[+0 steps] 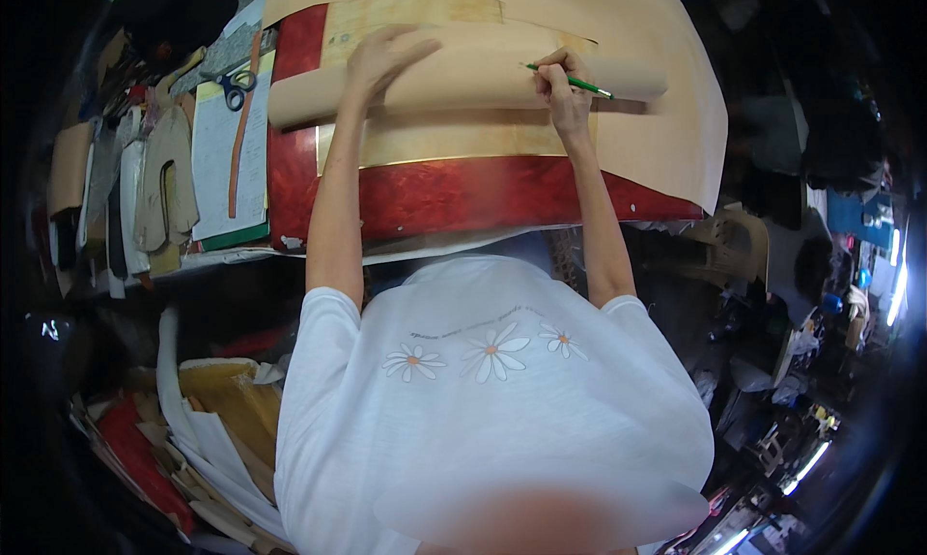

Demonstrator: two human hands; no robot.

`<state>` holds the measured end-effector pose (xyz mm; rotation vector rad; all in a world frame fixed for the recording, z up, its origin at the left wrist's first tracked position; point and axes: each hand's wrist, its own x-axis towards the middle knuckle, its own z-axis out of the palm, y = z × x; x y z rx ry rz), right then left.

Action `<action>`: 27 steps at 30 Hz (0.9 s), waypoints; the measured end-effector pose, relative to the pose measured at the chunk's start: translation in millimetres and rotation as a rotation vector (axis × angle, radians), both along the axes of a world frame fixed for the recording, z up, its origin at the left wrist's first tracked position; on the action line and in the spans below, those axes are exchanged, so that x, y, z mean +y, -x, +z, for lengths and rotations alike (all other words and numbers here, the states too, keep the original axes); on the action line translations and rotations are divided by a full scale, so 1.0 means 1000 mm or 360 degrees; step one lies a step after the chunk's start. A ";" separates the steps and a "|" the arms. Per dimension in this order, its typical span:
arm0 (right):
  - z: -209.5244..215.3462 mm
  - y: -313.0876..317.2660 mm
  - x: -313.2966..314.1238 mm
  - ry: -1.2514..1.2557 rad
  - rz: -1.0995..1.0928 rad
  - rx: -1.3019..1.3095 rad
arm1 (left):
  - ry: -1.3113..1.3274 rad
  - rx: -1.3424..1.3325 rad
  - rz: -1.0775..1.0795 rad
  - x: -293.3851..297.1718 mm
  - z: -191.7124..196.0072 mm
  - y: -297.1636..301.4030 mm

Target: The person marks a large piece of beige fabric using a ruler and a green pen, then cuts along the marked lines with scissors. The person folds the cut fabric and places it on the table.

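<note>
A curled tan sheet (463,72), leather or paper I cannot tell which, lies across the table in front of me. My left hand (386,64) rests on its left part, fingers stretched out and a little blurred. Toward the right end, my right hand (563,84) pinches a slim green pen (584,87). The pen lies slantwise, its tip pointing left, close over the tan surface; whether it touches I cannot tell. Beneath the curled sheet is a pale yellowish board (444,138) on a glossy red tabletop (463,193).
A larger tan sheet (666,149) spreads over the far and right sides. At left, scissors (235,89) and a brown strip (238,154) lie by written papers (214,188). Cut pieces (166,183) hang beside them. Rolled materials (217,439) fill the lower left; a chair (739,246) stands at right.
</note>
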<state>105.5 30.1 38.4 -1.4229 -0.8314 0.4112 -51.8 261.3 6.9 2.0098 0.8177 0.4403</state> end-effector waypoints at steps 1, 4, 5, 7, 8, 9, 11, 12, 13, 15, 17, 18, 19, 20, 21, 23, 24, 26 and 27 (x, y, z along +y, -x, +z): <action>0.003 0.005 0.009 -0.0040 -0.0050 0.0004 | 0.0008 -0.0060 -0.0012 0.002 -0.002 -0.001; 0.009 0.026 0.039 0.0030 -0.0063 0.0057 | 0.0138 -0.0156 -0.0039 0.009 -0.010 0.001; 0.010 0.033 0.048 -0.0003 0.0005 0.0004 | 0.0207 -0.0169 -0.0037 0.012 -0.014 0.001; 0.008 0.046 0.070 0.0039 0.0132 0.0118 | 0.0211 -0.0257 -0.0093 0.015 -0.021 0.004; 0.006 0.052 0.078 0.0058 0.0202 0.0145 | 0.0246 -0.0253 -0.0101 0.016 -0.024 0.006; 0.004 0.056 0.085 0.0101 0.0269 0.0177 | 0.0272 -0.0324 -0.0129 0.017 -0.027 0.008; -0.001 0.062 0.097 0.0205 0.0281 -0.0220 | 0.0381 -0.0384 -0.0147 0.018 -0.030 0.010; -0.004 0.066 0.101 0.0191 0.0279 -0.0426 | 0.0339 -0.0422 -0.0159 0.018 -0.032 0.010; -0.007 0.069 0.104 0.0239 0.0262 -0.0599 | 0.0302 -0.0452 -0.0156 0.018 -0.033 0.010; -0.012 0.073 0.106 0.0233 0.0264 -0.0724 | 0.0234 -0.0457 -0.0132 0.017 -0.034 0.009; -0.015 0.075 0.105 0.0298 0.0265 -0.0893 | 0.0197 -0.0359 -0.0076 0.015 -0.033 0.010; -0.015 0.075 0.105 0.0345 0.0257 -0.0934 | 0.0187 -0.0397 -0.0099 0.013 -0.033 0.010; -0.016 0.075 0.105 0.0368 0.0281 -0.0993 | 0.0187 -0.0407 -0.0092 0.012 -0.032 0.011; -0.016 0.074 0.104 0.0440 0.0278 -0.1044 | 0.0200 -0.0393 -0.0082 0.011 -0.031 0.012; -0.016 0.074 0.104 0.0368 0.0308 -0.0992 | 0.0172 -0.0423 -0.0075 0.010 -0.030 0.013; -0.017 0.074 0.104 0.0337 0.0288 -0.0862 | 0.0156 -0.0422 -0.0072 0.008 -0.027 0.014; -0.018 0.075 0.104 0.0309 0.0261 -0.0997 | 0.0173 -0.0395 -0.0074 0.008 -0.026 0.014; -0.020 0.076 0.106 0.0276 0.0197 -0.1260 | 0.0220 -0.0337 -0.0071 0.008 -0.025 0.014; -0.021 0.077 0.104 0.0306 0.0152 -0.1193 | 0.0217 -0.0358 -0.0087 0.007 -0.025 0.013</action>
